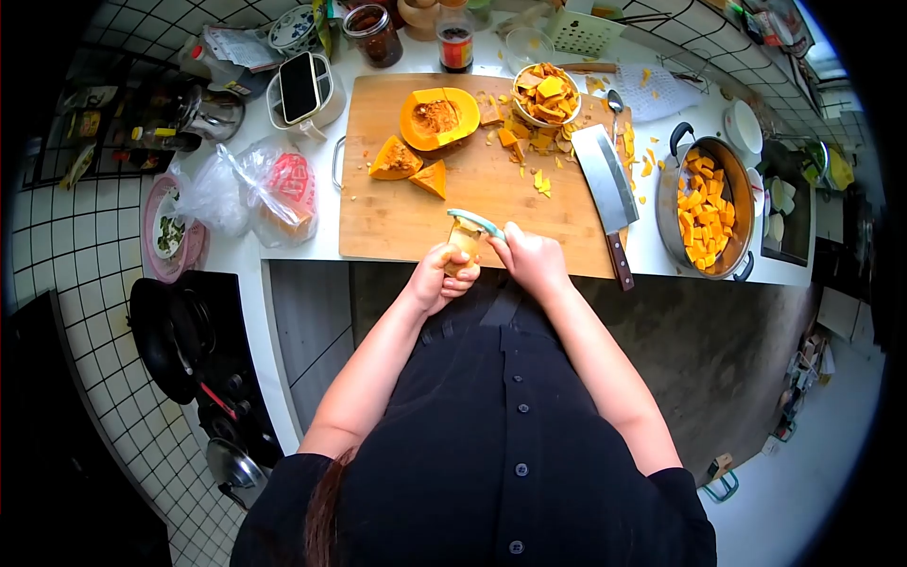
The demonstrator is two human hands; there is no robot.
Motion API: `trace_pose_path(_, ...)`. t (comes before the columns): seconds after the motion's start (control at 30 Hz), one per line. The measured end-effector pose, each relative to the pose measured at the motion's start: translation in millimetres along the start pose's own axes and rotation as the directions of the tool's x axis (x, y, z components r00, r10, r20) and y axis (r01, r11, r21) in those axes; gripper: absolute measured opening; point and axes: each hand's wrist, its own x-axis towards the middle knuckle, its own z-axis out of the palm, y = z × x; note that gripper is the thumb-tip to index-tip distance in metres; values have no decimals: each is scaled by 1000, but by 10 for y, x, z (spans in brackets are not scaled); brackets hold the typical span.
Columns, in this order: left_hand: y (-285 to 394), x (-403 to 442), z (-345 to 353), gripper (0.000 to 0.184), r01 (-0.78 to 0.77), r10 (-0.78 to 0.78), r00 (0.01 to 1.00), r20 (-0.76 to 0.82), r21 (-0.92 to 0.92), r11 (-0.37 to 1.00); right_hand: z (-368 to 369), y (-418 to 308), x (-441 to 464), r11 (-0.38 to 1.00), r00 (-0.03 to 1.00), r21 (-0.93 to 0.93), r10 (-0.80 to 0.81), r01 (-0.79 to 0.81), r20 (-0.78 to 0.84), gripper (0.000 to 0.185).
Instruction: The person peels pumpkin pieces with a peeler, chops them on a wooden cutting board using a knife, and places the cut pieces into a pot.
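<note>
A pale pumpkin piece (463,242) is held at the near edge of the cutting board (387,222), pinched between the thumb and curled fingers of the left hand (440,277). A pale green peeler (489,226) is gripped in the closed right hand (534,259), its head over the piece's far end. Skin is probably best shaved in short, light strokes, with the blade kept flat and the holding fingertips tucked clear of its path. Both forearms are angled inward, the right hand's back turned up.

A tan pumpkin piece (463,238) sits under a pale-green peeler (485,224).
</note>
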Motion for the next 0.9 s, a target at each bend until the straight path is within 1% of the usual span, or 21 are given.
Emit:
trace_pose_path(0.07,7,-1,121,18,-77,86,994,-66,131,988,17,-31,-20,999,999,-10,34,-34,-16,35)
trace_pose_path(0.1,11,-2,142,18,-71,83,993,-88,131,989,17,-31,-17,999,998,-15,49,-50,-26,36)
trace_pose_path(0.2,15,21,36,18,18,-17,1000,9,-75,997,16,-1,-3,1000,999,-2,24,-24,-36,36)
trace_pose_path(0.3,25,0,35,17,44,-39,999,38,-144,989,-7,4,15,1000,1000,-23,6,-6,-17,36)
trace_pose_path(0.4,23,-26,182,17,-105,117,990,-78,139,985,26,-40,10,998,997,-11,66,-66,-28,36)
trace_pose_path(0.5,23,-63,278,18,-147,179,975,-129,226,963,24,-38,27,999,998,14,48,-48,-45,36)
trace_pose_path(0.6,19,-66,197,18,-115,121,990,-71,85,990,11,-20,56,999,998,38,4,-2,-56,36)
trace_pose_path(0.7,10,-70,276,20,-184,228,965,-131,286,941,42,-73,55,997,997,32,77,-77,-13,36)
trace_pose_path(0.8,15,-59,317,18,-216,291,940,-177,350,912,77,-128,59,982,989,115,148,-150,18,37)
trace_pose_path(0.9,11,-33,314,14,-242,323,929,-180,366,899,84,-161,64,970,984,165,177,-179,28,37)
